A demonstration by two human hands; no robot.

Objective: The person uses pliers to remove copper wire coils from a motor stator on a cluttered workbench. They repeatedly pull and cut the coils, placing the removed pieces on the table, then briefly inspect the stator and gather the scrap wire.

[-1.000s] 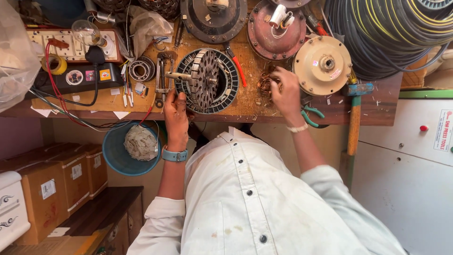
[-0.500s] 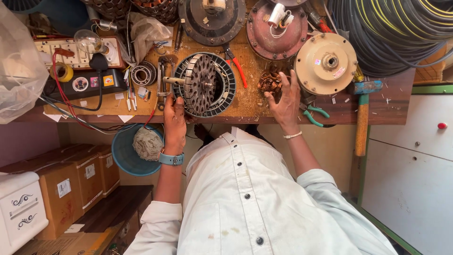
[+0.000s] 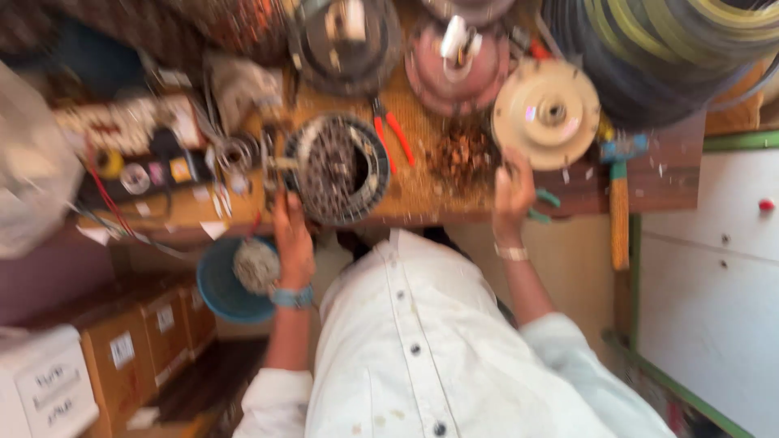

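Left fingers: your left hand (image 3: 292,235) reaches to the near-left rim of the round dark metal stator ring (image 3: 339,169); blur hides whether the fingers are closed on anything.
Right fingers: your right hand (image 3: 513,195) looks curled, grip unclear, just below the cream round motor cover (image 3: 545,113).
Between: loose brown copper wire scraps (image 3: 461,154), red-handled pliers (image 3: 394,136).
Bench: wooden worktop (image 3: 422,195) carries all.
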